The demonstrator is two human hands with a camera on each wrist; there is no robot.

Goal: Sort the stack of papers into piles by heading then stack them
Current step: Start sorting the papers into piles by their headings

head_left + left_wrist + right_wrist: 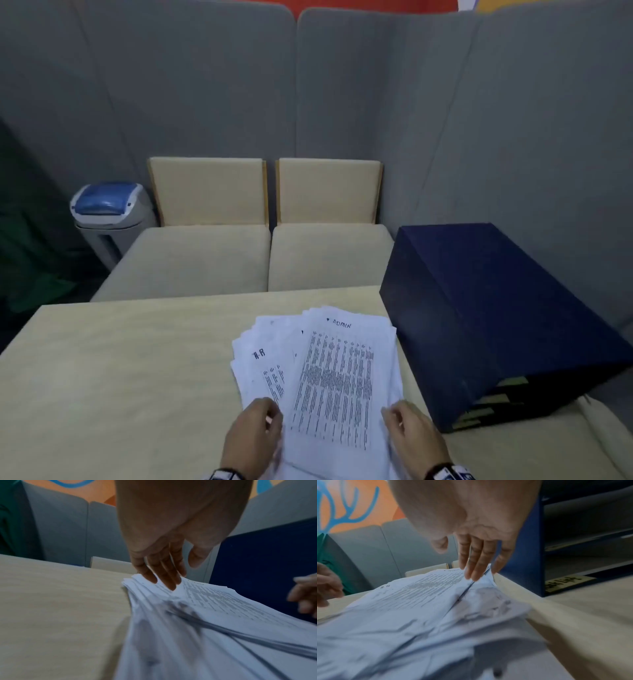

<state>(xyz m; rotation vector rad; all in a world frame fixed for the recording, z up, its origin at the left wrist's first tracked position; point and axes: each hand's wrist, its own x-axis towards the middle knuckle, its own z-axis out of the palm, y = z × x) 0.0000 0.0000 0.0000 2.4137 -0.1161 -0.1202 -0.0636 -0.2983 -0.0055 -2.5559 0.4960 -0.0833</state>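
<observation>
Head view puts my left hand at seven o'clock and my right hand at five, both with fingers extended and relaxed, gripping nothing, flanking the near end of the stack of papers. That stack lies fanned on the table at six o'clock, a sheet headed ADMIN on top. At three o'clock, just beside it, stands a dark blue paper tray. Farther off, at twelve, sits a beige sofa; at ten, a bin.
</observation>
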